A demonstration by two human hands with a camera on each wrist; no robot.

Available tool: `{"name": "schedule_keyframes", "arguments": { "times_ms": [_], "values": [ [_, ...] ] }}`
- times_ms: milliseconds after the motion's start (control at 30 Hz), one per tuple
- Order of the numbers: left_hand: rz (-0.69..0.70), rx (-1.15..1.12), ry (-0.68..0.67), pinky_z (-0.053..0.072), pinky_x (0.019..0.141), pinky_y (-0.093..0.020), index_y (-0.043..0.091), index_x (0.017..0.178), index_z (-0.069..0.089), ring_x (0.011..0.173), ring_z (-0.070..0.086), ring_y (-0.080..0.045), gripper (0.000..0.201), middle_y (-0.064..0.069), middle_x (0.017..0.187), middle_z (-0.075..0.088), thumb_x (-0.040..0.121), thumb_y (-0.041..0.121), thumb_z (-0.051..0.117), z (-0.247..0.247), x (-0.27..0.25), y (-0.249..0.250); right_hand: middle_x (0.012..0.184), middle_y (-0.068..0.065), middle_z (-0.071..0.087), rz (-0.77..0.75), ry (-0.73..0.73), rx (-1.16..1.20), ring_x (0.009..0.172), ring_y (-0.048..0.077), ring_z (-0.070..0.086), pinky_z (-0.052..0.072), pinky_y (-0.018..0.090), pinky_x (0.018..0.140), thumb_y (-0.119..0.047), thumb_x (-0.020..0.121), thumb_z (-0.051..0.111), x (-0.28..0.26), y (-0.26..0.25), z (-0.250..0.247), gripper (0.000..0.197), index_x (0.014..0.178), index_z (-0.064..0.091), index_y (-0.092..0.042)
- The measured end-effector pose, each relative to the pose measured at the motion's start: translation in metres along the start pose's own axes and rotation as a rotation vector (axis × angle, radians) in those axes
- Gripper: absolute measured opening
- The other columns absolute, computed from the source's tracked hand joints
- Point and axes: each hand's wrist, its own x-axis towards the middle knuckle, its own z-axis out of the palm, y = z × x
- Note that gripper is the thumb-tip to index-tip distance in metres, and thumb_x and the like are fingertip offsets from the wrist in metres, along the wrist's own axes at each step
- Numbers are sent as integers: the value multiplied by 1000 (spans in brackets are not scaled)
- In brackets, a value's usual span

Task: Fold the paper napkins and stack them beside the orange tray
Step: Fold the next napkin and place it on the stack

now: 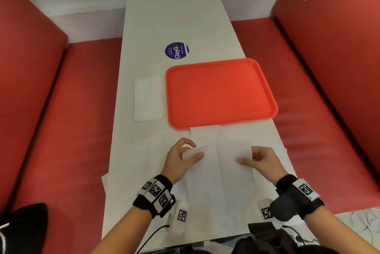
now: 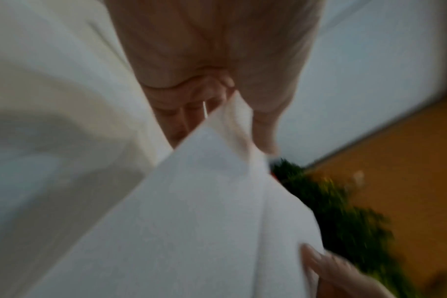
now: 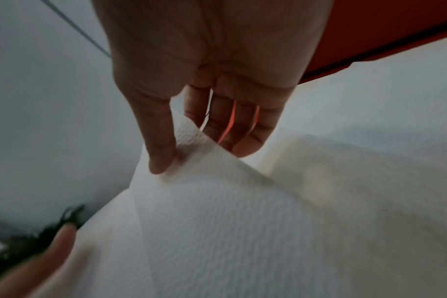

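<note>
Even, soft indoor light fills the head view; the white desk point(image 1: 156, 17) is bright with little shadow and the orange tray point(image 1: 220, 91) glows without hard glare. Straight edges bow toward the corners from the wide lens. Both wrist views are dim and smeared by motion blur, the napkin point(image 2: 191, 221) grey and soft, backgrounds out of focus.
</note>
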Motion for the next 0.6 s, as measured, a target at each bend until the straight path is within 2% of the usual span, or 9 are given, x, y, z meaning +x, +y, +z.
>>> {"name": "schedule_keyframes", "arguments": {
  "times_ms": [33, 100, 167, 200, 300, 367, 433, 500, 600],
  "values": [
    [-49, -45, -34, 58, 78, -37, 18, 102, 64, 85, 71, -24, 41, -5, 92, 75, 70, 33, 86, -4, 1, -2, 86, 8, 76, -6, 3, 80, 82, 27, 73, 56, 29, 69, -26, 72, 83, 0, -8, -1, 28, 89, 74, -6],
    [-125, -11, -131, 58, 85, -39, 13, 105, 70, 94, 73, -20, 48, -3, 100, 76, 64, 29, 90, -7, 1, -11, 86, 11, 75, -13, 40, 170, 85, 31, 71, 55, 28, 67, -29, 78, 80, 3, -15, 0, 37, 106, 68, -8],
    [-146, 50, -143, 58, 84, -41, 10, 93, 75, 92, 73, -23, 32, -5, 96, 77, 69, 25, 88, -6, 1, -19, 76, 11, 64, 20, 59, 140, 77, 26, 67, 49, 27, 65, -34, 81, 77, 9, -17, 2, 43, 114, 60, -12],
    [-155, 39, -108, 59, 80, -40, 9, 89, 75, 89, 74, -25, 23, -6, 93, 77, 73, 21, 86, -5, 1, -20, 76, 8, 64, 36, 44, 113, 73, 20, 67, 49, 25, 63, -27, 82, 77, 11, -19, 3, 39, 113, 60, -11],
    [-189, -70, 13, 59, 73, -32, -1, 90, 74, 85, 73, -28, 17, -13, 90, 76, 80, 12, 78, -9, 2, -14, 70, -1, 73, 41, 0, 11, 62, 12, 70, 50, 22, 55, -7, 77, 79, 11, -22, 9, 11, 80, 69, -9],
    [-183, -113, 65, 59, 69, -27, -5, 92, 72, 83, 72, -28, 18, -15, 90, 76, 83, 11, 75, -14, 2, -7, 58, -3, 69, 49, 17, -34, 60, 17, 68, 50, 27, 55, -8, 78, 79, 10, -25, 14, 27, 57, 67, -20],
    [-167, -129, 74, 57, 69, -25, 1, 94, 73, 86, 72, -25, 14, -10, 92, 77, 85, 12, 73, -22, 1, 0, 55, -4, 68, 67, 33, -3, 64, 21, 69, 55, 30, 59, -9, 83, 75, 10, -32, 18, 43, 44, 64, -23],
    [-141, -153, 23, 57, 81, -33, 5, 98, 74, 95, 71, -28, 20, -9, 98, 76, 83, 18, 76, -28, -2, 8, 62, -2, 71, 52, 37, 25, 70, 25, 71, 57, 33, 61, -12, 86, 71, 12, -41, 23, 39, 49, 67, -24],
    [-94, -191, -83, 51, 97, -41, 14, 102, 75, 106, 68, -26, 33, -6, 108, 74, 75, 32, 75, -32, -7, 27, 79, 9, 76, 15, 34, 86, 74, 27, 73, 57, 33, 57, -19, 89, 68, 14, -58, 31, 9, 83, 71, -12]
  ]
}}
